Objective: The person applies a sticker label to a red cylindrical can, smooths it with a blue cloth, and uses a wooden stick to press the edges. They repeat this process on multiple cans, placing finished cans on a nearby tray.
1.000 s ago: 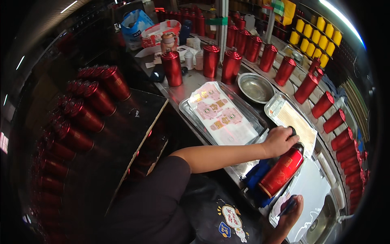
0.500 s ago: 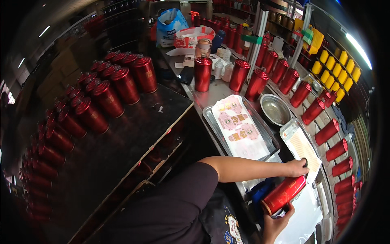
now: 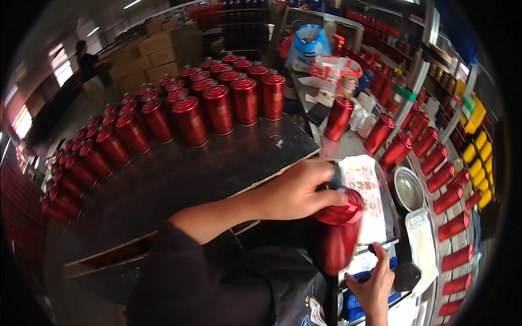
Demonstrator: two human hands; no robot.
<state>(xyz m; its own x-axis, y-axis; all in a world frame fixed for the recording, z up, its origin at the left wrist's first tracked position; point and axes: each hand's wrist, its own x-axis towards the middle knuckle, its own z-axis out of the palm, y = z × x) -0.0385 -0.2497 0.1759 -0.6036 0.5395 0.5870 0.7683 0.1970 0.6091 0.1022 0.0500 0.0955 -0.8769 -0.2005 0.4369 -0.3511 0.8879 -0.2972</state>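
My left hand (image 3: 299, 190) is closed around the top of a shiny red metal flask (image 3: 340, 244), held upright, slightly tilted and blurred by motion, at the front of the workbench. Something black shows at those fingertips; I cannot make out what. Below and to the right of the flask, my right hand (image 3: 375, 280) has thumb and forefinger spread apart with nothing between them. A dark flat block (image 3: 405, 277) lies right beside it. Beyond the flask, a tray (image 3: 387, 217) bears a white sheet of pink and gold printed decals (image 3: 365, 187).
Many red flasks (image 3: 217, 108) stand in rows on the black table (image 3: 217, 171) at left. More flasks (image 3: 454, 225) line the bench's right side. A metal bowl (image 3: 409, 189) and a narrow tray with a pale pad (image 3: 421, 244) sit near the decals. Bags (image 3: 307, 49) stand at the back.
My left hand has carried the flask left and up from the right side of the bench. My right hand has come off the flask's base. The view has swung left.
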